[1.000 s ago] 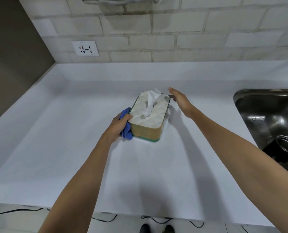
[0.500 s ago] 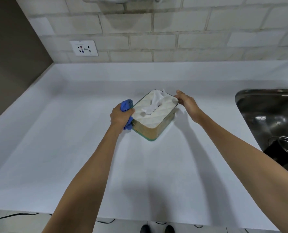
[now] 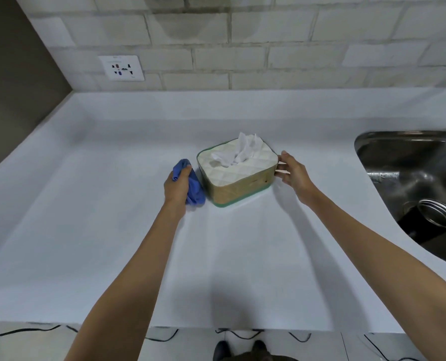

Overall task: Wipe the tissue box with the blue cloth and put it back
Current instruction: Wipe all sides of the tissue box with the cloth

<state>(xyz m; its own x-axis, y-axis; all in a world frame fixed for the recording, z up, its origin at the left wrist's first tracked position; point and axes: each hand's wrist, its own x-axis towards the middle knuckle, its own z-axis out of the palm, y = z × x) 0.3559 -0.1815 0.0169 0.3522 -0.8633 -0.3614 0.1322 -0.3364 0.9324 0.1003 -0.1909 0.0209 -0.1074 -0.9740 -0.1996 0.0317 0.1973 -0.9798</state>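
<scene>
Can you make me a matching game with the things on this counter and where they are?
Things:
1. blue cloth
2. tissue box
3. sink
4. socket

Places:
A. on the brick wall
B. at the right edge of the counter
C. bunched in the left hand
D. on the counter, the right hand at its end

Pairs: 1-C, 2-D, 3-B, 4-A

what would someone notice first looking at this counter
The tissue box stands out most, sitting mid-counter with white tissue bunched out of its top. The hands frame it: the left hand grips a crumpled blue cloth beside the box's left side, and the right hand touches its right end. A steel sink fills the right edge of the white counter.
</scene>
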